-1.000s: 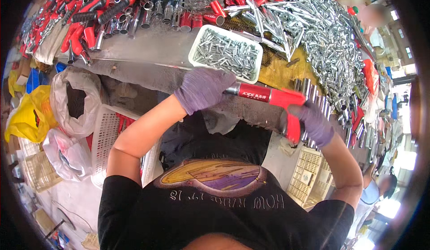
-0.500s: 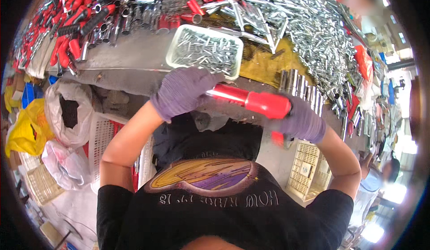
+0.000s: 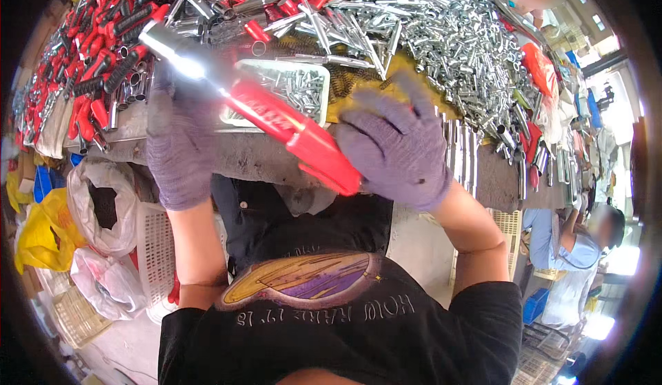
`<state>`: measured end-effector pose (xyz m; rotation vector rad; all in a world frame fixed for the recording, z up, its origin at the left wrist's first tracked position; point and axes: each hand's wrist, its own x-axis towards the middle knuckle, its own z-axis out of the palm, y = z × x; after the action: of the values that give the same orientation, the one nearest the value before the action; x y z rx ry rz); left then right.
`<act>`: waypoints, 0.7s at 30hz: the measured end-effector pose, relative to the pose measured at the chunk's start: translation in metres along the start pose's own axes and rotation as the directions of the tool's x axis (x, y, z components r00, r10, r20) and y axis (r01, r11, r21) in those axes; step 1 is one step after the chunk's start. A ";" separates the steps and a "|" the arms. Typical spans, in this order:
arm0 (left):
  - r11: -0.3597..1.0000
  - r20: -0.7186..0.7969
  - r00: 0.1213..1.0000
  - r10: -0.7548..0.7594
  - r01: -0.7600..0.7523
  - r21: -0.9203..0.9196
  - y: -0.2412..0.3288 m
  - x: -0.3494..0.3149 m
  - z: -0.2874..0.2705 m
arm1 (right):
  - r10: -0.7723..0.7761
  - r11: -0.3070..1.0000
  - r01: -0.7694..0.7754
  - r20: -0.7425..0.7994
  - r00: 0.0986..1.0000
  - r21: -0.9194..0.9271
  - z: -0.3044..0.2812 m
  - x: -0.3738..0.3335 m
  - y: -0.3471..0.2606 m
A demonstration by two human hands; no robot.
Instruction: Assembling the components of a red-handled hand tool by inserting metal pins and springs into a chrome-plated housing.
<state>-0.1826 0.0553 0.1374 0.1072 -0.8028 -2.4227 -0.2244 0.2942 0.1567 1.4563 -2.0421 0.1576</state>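
A red tubular tool [image 3: 286, 124] with a shiny chrome shaft slants in front of me, its chrome end up and to the left. My left hand [image 3: 181, 147], in a purple-grey knit glove, is closed around it near where chrome meets red; those fingers are smeared by motion. At the lower red end is my right hand [image 3: 396, 144], gloved alike, with its fingers spread. Whether its palm touches the tool, I cannot tell. Behind the tool, partly covered by it, a white tray [image 3: 325, 85] on the bench contains many small metal pins.
Red parts with black grips [image 3: 103, 68] are heaped at the far left. Loose chrome parts [image 3: 441, 47] pile up at the far right, by several upright chrome tubes [image 3: 463, 150]. White sacks [image 3: 107, 195] and a yellow bag [image 3: 45, 230] stand lower left. Another person [image 3: 576, 240] is at right.
The tool has swung from nearly level to a steep slant, its chrome end now up and left. My left hand moved left; my right hand moved left and up, and its fingers opened out.
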 end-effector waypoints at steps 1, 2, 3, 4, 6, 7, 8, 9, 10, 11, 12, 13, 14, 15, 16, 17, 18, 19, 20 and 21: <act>1.000 0.001 1.000 -0.010 0.010 0.000 0.000 -0.002 0.004 | 0.008 1.000 -0.008 0.006 1.000 -0.002 0.003 0.002 0.003; 0.992 -0.040 0.992 -0.121 0.120 -0.041 -0.001 -0.001 0.007 | 0.063 0.997 -0.067 -0.116 0.991 -0.033 0.008 0.004 0.009; 0.970 -0.071 0.970 -0.231 0.224 -0.091 -0.003 0.002 0.012 | 0.107 0.990 -0.126 -0.239 0.965 -0.066 0.009 0.006 0.012; 0.971 -0.084 0.972 -0.219 0.209 -0.116 -0.006 0.013 0.004 | 0.314 0.931 -0.302 -0.029 0.949 0.206 0.016 0.004 0.008; 0.983 0.083 0.986 -0.144 0.153 -0.106 0.008 0.033 -0.020 | 0.331 0.782 -0.483 0.394 0.857 0.393 0.011 0.016 -0.010; 0.989 0.244 0.967 -0.069 0.098 -0.107 0.010 0.037 -0.018 | 0.193 0.562 -0.694 0.745 0.639 0.450 0.008 0.018 -0.015; 0.908 0.389 0.905 -0.172 0.299 -0.293 0.013 0.035 -0.015 | 0.032 0.585 -0.313 0.365 0.931 0.748 0.015 0.010 -0.006; 0.897 0.378 0.904 -0.200 0.325 -0.301 0.015 0.021 -0.003 | 0.044 0.609 -0.442 0.528 0.848 0.659 0.016 0.006 0.012; 0.927 0.454 0.874 -0.173 0.301 -0.226 0.017 0.009 -0.005 | 0.045 0.629 -0.539 0.666 0.745 0.561 0.017 0.005 0.036; 0.945 0.539 0.826 -0.163 0.288 -0.156 0.013 0.002 -0.008 | 0.157 0.694 -0.488 0.551 0.820 0.529 0.033 -0.013 0.072; 0.923 0.570 0.794 -0.209 0.353 -0.154 0.014 -0.008 -0.014 | 0.480 0.749 -0.650 0.568 0.668 0.131 0.042 -0.021 0.099; 0.953 0.595 0.774 -0.216 0.300 -0.044 0.008 -0.021 -0.013 | 0.568 0.758 -0.608 0.697 0.438 -0.236 0.047 -0.028 0.130; 0.971 0.613 0.759 -0.219 0.232 0.060 0.002 -0.037 -0.011 | 0.626 0.765 -0.493 0.662 0.413 -0.415 0.048 -0.047 0.144; 0.933 0.229 0.906 -0.357 0.337 0.124 -0.015 -0.056 -0.022 | 0.733 0.668 -0.324 0.668 0.130 -0.670 0.083 -0.097 0.184; 0.893 0.620 0.658 -0.427 0.415 0.175 -0.020 -0.056 -0.035 | 0.732 0.659 -0.407 0.662 0.157 -0.632 0.091 -0.117 0.192; 0.854 0.477 0.708 -0.520 0.425 0.299 -0.028 -0.066 -0.034 | 0.737 0.641 -0.486 0.652 0.175 -0.594 0.094 -0.127 0.193; 0.792 0.315 0.745 -0.588 0.451 0.412 -0.040 -0.079 -0.028 | 0.730 0.652 -0.478 0.657 0.188 -0.588 0.095 -0.123 0.192; 0.716 0.307 0.703 -0.641 0.405 0.568 -0.049 -0.079 -0.027 | 0.735 0.628 -0.536 0.657 0.170 -0.564 0.091 -0.117 0.188; 0.618 0.285 0.660 -0.696 0.346 0.706 -0.058 -0.077 -0.029 | 0.738 0.599 -0.592 0.658 0.148 -0.539 0.088 -0.113 0.184; 0.617 0.278 0.665 -0.693 0.349 0.705 -0.075 -0.074 -0.041 | 0.733 0.606 -0.589 0.664 0.152 -0.534 0.085 -0.114 0.181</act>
<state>-0.1493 0.1235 0.0537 -0.1083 -2.0832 -2.6709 -0.3972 0.4204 0.0712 0.2869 -3.3434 -0.4889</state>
